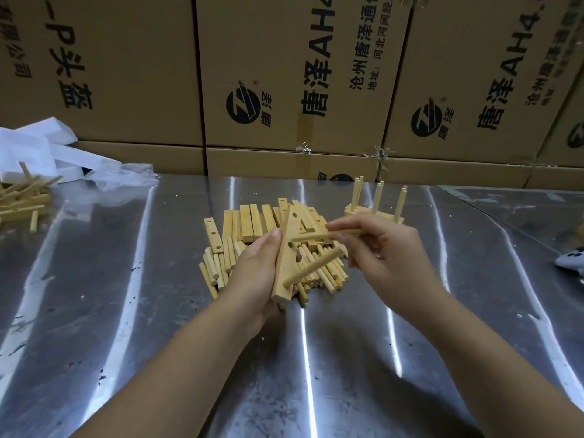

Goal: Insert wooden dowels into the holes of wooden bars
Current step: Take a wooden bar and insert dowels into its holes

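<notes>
My left hand (256, 273) grips a wooden bar (289, 248) tilted on edge above the table, its drilled face turned right. One dowel (313, 267) sticks out of the bar's lower hole. My right hand (379, 245) pinches a second dowel (316, 237) whose tip sits at an upper hole of the bar. Under both hands lies a pile of loose dowels (221, 267) and bars (249, 224).
A finished bar with several upright dowels (376, 200) stands behind my right hand. More assembled pieces (19, 197) and white plastic bags (47, 150) lie at the far left. Cardboard boxes (284, 90) wall the back of the metal table (158, 311). A white object (572, 262) lies at the right edge.
</notes>
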